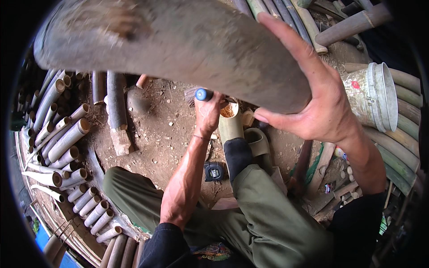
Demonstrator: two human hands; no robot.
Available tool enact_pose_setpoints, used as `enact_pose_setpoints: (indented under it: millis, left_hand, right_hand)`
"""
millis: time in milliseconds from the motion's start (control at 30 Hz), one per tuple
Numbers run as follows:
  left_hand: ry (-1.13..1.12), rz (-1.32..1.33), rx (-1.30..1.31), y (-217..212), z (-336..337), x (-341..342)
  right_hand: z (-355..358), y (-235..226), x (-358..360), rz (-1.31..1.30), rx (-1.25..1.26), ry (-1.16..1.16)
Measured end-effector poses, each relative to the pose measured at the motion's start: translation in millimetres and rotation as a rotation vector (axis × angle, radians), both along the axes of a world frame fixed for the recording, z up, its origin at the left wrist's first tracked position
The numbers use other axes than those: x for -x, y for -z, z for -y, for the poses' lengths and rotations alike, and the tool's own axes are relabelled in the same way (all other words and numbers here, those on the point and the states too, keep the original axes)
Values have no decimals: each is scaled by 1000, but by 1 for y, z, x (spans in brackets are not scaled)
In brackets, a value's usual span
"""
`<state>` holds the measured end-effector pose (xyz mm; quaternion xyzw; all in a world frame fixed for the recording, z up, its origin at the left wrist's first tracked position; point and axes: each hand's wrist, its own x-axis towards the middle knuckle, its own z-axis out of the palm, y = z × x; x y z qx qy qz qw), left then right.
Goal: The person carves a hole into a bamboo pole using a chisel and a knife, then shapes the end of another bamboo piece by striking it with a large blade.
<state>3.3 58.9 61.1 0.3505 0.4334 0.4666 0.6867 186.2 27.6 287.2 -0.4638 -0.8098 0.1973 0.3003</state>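
Observation:
My right hand (328, 105) grips one end of a thick, worn length of wood (187, 53). The wood is raised close in front of me, tilted across the upper view, with a rough, dented patch toward its far-left end. Below it, my left hand (208, 116) is closed round a tool with a blue, round-ended handle (203, 94). The tool's working end is hidden. Just right of that hand is the open end of a pale bamboo tube (231, 127), with orange-brown shavings in its mouth. Dark cloth over my lower leg meets the tube's near end.
Cut bamboo pieces (69, 139) are stacked along the left. Longer bamboo poles (393, 154) and a dirty white bucket (364, 96) lie at the right. A black tape measure (215, 171) and an olive clog (258, 144) are near my legs. Wood chips litter the dirt floor (156, 120).

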Motion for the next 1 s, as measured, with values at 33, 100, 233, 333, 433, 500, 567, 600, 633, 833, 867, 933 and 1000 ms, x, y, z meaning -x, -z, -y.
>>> enact_pose_setpoints:
  millis: [33,100,233,333,433,500,567,600,633,833,867,933,1000]
  left_hand:
    - [147,-473,-400,13,1,10]
    - [155,-681,-620,26,5,5]
    - [137,-505,-369,19,8,-21]
    - [238,-729,-520,13,8,-29]
    - [332,-826,-573,-2,10,-38]
    - [230,-838,-750,17,1,-38]
    - [261,-543,-545,12,2,-31]
    - [275,-405,-434,8,8,-26]
    - [104,-405,-237,6,13,-24]
    - [46,-469,-73,-29,5,-29]
    - [155,-610,-121,-28,-4,-24]
    - [333,-530,-349,-39,-20,-36]
    - [487,-689,-540,-46,-38,-42]
  right_hand:
    - [-3,5,5,71,13,-23]
    - [-3,14,5,328,95,-38]
    - [-6,27,3,636,-67,-49]
    - [-1,30,-1,392,-80,-7]
    - [13,36,-11,376,230,95]
    - [11,31,-19,361,323,107]
    - [21,38,-34,281,403,208]
    - [33,42,-41,92,399,221]
    - [46,46,-47,19,355,264]
    - [111,80,-82,-413,407,482]
    - [117,84,-85,-448,411,502]
    - [144,90,-94,-488,449,593]
    - [170,121,-103,-498,341,668]
